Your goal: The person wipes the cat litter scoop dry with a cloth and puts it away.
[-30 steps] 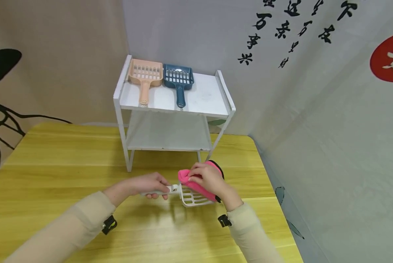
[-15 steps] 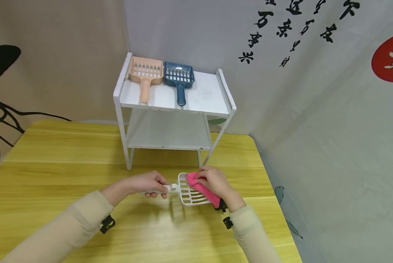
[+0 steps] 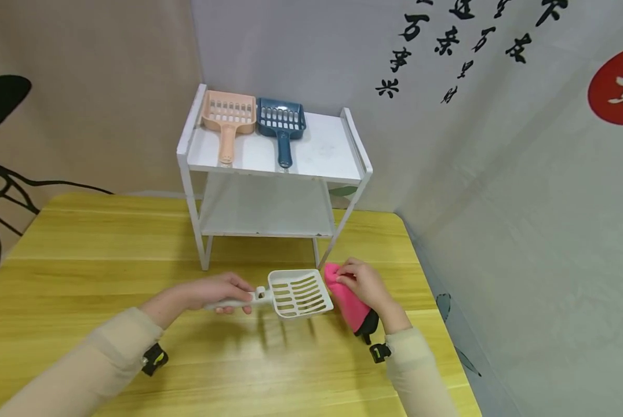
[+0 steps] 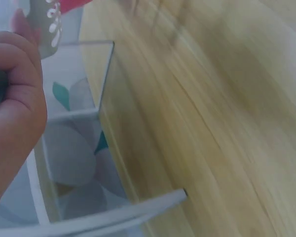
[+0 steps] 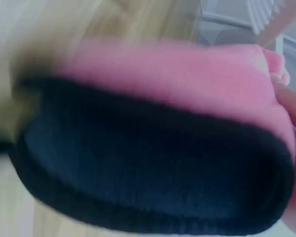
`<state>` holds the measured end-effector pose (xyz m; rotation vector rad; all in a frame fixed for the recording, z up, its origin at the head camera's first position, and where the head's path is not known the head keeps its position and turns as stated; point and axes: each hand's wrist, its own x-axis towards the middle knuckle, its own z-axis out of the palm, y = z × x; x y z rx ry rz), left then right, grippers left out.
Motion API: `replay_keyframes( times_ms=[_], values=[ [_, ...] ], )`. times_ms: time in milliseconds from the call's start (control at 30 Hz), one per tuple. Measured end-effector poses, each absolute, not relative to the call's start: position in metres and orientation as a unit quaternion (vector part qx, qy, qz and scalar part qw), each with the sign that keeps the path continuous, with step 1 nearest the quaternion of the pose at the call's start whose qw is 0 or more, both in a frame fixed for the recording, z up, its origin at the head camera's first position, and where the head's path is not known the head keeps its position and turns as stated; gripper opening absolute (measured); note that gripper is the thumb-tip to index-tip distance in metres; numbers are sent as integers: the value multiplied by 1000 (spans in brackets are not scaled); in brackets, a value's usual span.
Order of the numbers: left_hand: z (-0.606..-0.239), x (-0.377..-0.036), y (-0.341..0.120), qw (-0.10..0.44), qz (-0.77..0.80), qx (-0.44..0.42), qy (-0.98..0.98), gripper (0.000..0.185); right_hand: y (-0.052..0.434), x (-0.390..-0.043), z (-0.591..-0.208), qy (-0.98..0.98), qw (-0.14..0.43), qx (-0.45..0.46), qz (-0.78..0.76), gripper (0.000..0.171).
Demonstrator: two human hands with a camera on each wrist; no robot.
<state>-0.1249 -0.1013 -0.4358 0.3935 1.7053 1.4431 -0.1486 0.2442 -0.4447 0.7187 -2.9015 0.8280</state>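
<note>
A: White slotted scoop (image 3: 294, 293): location, axis?

B: Handle gripped in left hand (image 3: 222, 291); long axis runs from those fingers toward right hand (image 3: 365, 283), which clutches pink cloth (image 3: 346, 296), seemingly just clear of the scoop's rim.

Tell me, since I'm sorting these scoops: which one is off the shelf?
The white scoop. The left hand holds its handle above the table, while the peach scoop and blue scoop lie on the shelf.

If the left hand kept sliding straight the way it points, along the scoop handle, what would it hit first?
Probably the pink cloth in the right hand: the left hand points right along the white scoop, whose far edge sits just beside it. Depth is unclear.
</note>
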Motion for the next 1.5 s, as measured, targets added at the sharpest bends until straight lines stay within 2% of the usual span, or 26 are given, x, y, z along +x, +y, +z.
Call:
replay_keyframes(
  times_ms=[200, 400, 700, 900, 1067, 1267, 1500],
  values=[
    [-445, -127, -110, 432, 599, 141, 660, 44, 249, -148, -445, -935, 18, 204, 289, 10],
    [-452, -125, -112, 426, 577, 124, 686, 56, 241, -146, -434, -925, 35, 205, 318, 11],
    [-461, -128, -113, 428, 579, 98, 687, 35, 218, -138, -416, -901, 58, 234, 360, 10],
    [-462, -128, -105, 435, 581, 72, 684, 36, 193, -131, -422, -898, 42, 272, 344, 11],
    [-460, -128, -99, 438, 585, 77, 678, 38, 177, -126, -429, -908, 63, 300, 285, 14],
    [-459, -129, -99, 433, 587, 89, 679, 37, 172, -124, -433, -914, 90, 298, 260, 13],
    [-457, -131, -101, 439, 600, 102, 661, 36, 176, -126, -434, -921, 69, 256, 285, 13]
  ],
)
